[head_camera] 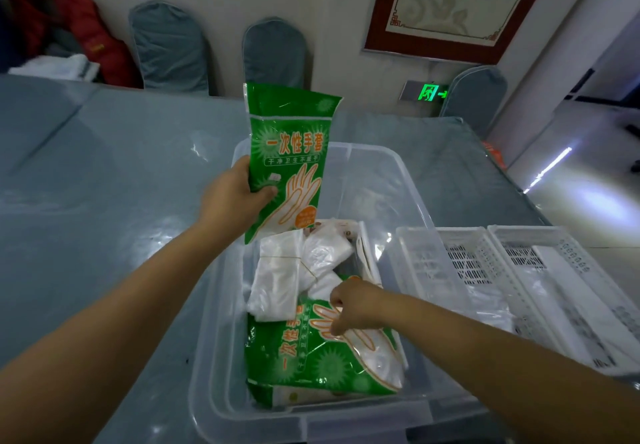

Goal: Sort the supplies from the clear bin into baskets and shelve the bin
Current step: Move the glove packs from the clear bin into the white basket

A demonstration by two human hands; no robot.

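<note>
Left hand (235, 197) grips a green disposable-glove packet (289, 159) upright above the clear bin (394, 173); right hand (349, 308), fingers curled, pinches a second green glove packet (311, 364) lying flat in the bin's near end; bundles of clear plastic bags (280, 277) lie just beyond it; two white slotted baskets (491, 281) stand beside the bin's right wall on the blue-grey table (104, 173).
</note>
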